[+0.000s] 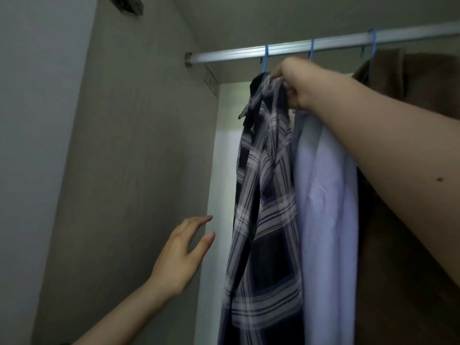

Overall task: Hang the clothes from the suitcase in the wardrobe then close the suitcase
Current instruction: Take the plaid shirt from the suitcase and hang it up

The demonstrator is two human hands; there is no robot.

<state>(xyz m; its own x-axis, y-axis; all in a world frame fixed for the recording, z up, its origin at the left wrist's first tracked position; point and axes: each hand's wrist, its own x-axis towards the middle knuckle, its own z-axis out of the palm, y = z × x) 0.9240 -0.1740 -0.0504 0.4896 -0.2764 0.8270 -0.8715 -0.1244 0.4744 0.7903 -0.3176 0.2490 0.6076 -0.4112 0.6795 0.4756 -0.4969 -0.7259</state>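
Right hand (296, 82) raised, pinching; left hand (180, 255) open.

This was the inside of a home wardrobe: a silver metal hanging rail (323, 43) ran between grey panel walls (139, 145), carrying blue plastic hangers (265, 58) with a dark checked shirt (263, 195), a pale lilac shirt (326, 195) and a brown coat (408, 245).

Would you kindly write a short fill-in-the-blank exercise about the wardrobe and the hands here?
1. The right hand grips the collar of the ____ shirt.
2. The hangers' hooks on the rail are coloured ____.
3. The left hand is ____, holding nothing.
4. Right of the pale blue shirt hangs a ____ garment.

Missing words: checked; blue; open; brown
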